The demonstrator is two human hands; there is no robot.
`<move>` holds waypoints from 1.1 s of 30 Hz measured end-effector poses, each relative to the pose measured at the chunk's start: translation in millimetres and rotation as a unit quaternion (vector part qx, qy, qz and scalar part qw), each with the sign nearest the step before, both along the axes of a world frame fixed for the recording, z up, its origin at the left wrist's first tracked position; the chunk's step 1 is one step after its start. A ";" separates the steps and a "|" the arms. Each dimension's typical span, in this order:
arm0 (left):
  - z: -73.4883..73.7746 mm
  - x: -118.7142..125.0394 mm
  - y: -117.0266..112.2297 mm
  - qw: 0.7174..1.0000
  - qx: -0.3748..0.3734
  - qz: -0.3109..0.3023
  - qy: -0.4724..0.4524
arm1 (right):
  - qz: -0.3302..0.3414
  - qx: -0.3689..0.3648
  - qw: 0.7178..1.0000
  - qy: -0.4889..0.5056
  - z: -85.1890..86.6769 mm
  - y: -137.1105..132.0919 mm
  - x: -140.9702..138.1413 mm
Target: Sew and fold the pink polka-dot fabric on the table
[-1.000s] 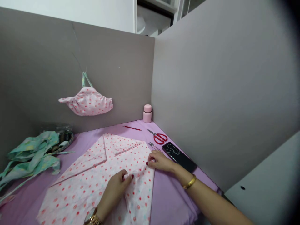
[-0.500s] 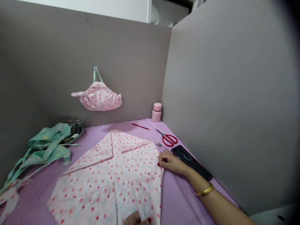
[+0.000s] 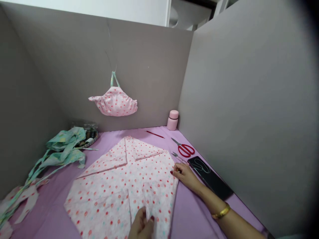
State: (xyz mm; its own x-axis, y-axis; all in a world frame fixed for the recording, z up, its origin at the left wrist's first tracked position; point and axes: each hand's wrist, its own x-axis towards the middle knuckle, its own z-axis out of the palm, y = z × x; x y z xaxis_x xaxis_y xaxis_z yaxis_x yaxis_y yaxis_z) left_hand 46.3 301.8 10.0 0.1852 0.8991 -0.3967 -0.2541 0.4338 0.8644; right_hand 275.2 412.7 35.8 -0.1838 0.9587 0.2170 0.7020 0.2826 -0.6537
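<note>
A white fabric piece with pink and red dots point(image 3: 112, 181) lies spread before me, its corners folded inward at the far side and at the near side. My left hand point(image 3: 142, 224), at the bottom middle, pinches the edge of a near folded flap between thumb and fingers. At the fabric's right edge, my right hand point(image 3: 183, 173) has its fingers curled and pinched on the border. A gold bangle point(image 3: 221, 212) circles the right wrist. Just beyond that hand lie small thread snips point(image 3: 178, 156) and a black phone point(image 3: 211, 177) with a pale loop of cord on it.
Red-handled scissors point(image 3: 184, 149), a red pencil point(image 3: 155, 134) and a pink flask point(image 3: 172, 120) stand or lie at the back right. Green fabric pieces point(image 3: 66, 142) trail over a basket point(image 3: 93, 137) on the left. A dotted pouch-like item point(image 3: 116, 103) hangs before grey panels.
The view has swung a little left, so everything sits further right. My left hand shows more, further up the flap and still pinching it. My right hand stays at the fabric's right edge.
</note>
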 end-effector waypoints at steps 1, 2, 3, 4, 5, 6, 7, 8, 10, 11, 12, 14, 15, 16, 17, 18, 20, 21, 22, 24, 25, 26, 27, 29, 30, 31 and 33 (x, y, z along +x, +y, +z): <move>3.7 -0.2 6.5 1.000 0.003 0.021 0.019 | -0.002 0.003 1.000 -0.002 -1.0 -0.4 -0.5; 9.3 -0.5 14.3 0.997 0.007 0.036 0.063 | -0.004 0.006 1.000 -0.004 -1.9 -0.8 -0.9; 16.5 -1.0 22.8 0.990 0.023 0.041 0.130 | -0.006 0.009 1.000 -0.006 -2.7 -1.1 -1.2; 24.6 -1.7 31.4 0.976 0.054 0.035 0.206 | -0.008 0.013 1.000 -0.009 -3.2 -1.3 -1.5; 32.8 -2.8 39.2 0.957 0.089 0.021 0.274 | -0.011 0.016 1.000 -0.013 -3.5 -1.3 -1.8; 40.1 -4.0 45.7 0.936 0.122 0.004 0.329 | -0.016 0.021 1.000 -0.017 -3.4 -1.2 -2.1; 45.8 -5.4 50.3 0.915 0.149 -0.014 0.375 | -0.024 0.026 0.999 -0.021 -2.9 -1.0 -2.5; 49.2 -6.8 53.0 0.894 0.172 -0.027 0.413 | -0.031 0.032 0.999 -0.026 -2.0 -1.0 -3.1; 48.2 -8.6 52.7 0.842 0.224 -0.036 0.490 | -0.047 0.044 0.997 -0.036 1.0 -3.0 -6.0; 44.3 -8.7 50.5 0.803 0.261 -0.039 0.534 | -0.054 0.051 0.996 -0.039 2.7 -6.1 -8.8; 38.6 -8.2 47.3 0.762 0.304 -0.044 0.571 | -0.062 0.059 0.995 -0.041 4.4 -11.2 -12.8; 25.1 -5.1 39.6 0.686 0.386 -0.076 0.612 | -0.060 0.071 0.995 -0.044 7.1 -27.7 -24.7; 18.6 -2.8 35.6 0.654 0.411 -0.103 0.626 | -0.031 0.067 0.996 -0.051 7.9 -38.6 -31.8; 12.8 -0.4 31.8 0.629 0.424 -0.138 0.637 | 0.015 0.055 0.996 -0.062 8.5 -50.2 -38.8; 8.2 2.1 28.4 0.610 0.423 -0.170 0.648 | 0.095 0.027 0.991 -0.085 8.9 -61.3 -44.8; 4.9 4.2 25.7 0.599 0.413 -0.193 0.659 | 0.162 -0.007 0.981 -0.108 9.2 -70.9 -49.0; 2.1 7.3 22.3 0.594 0.384 -0.220 0.672 | 0.207 -0.081 0.963 -0.155 9.7 -82.6 -50.0; 2.5 8.2 21.4 0.597 0.373 -0.227 0.674 | 0.179 -0.110 0.962 -0.174 9.8 -84.2 -46.8; 3.8 9.1 20.8 0.603 0.364 -0.231 0.672 | 0.135 -0.130 0.964 -0.190 9.5 -83.4 -41.8; 9.3 10.9 18.8 0.621 0.350 -0.233 0.661 | 0.055 -0.141 0.965 -0.215 6.7 -77.9 -29.6; 13.4 12.1 17.1 0.633 0.346 -0.231 0.653 | 0.028 -0.136 0.964 -0.226 4.0 -74.5 -24.1; 18.4 13.3 14.8 0.648 0.343 -0.228 0.641 | 0.007 -0.127 0.963 -0.236 0.6 -71.6 -19.7; 24.3 14.2 12.2 0.665 0.339 -0.226 0.626 | -0.011 -0.117 0.962 -0.247 -3.2 -69.4 -16.8; 37.7 13.2 7.7 0.706 0.323 -0.234 0.585 | -0.043 -0.095 0.957 -0.269 -9.7 -67.9 -15.9; 44.5 9.8 6.2 0.727 0.316 -0.236 0.562 | -0.057 -0.081 0.955 -0.280 -11.3 -68.7 -17.9; 50.9 3.6 5.5 0.745 0.314 -0.230 0.542 | -0.067 -0.066 0.954 -0.286 -11.1 -70.6 -21.7; 60.5 -19.3 6.4 0.758 0.325 -0.195 0.531 | -0.060 -0.030 0.957 -0.281 -5.3 -77.8 -35.6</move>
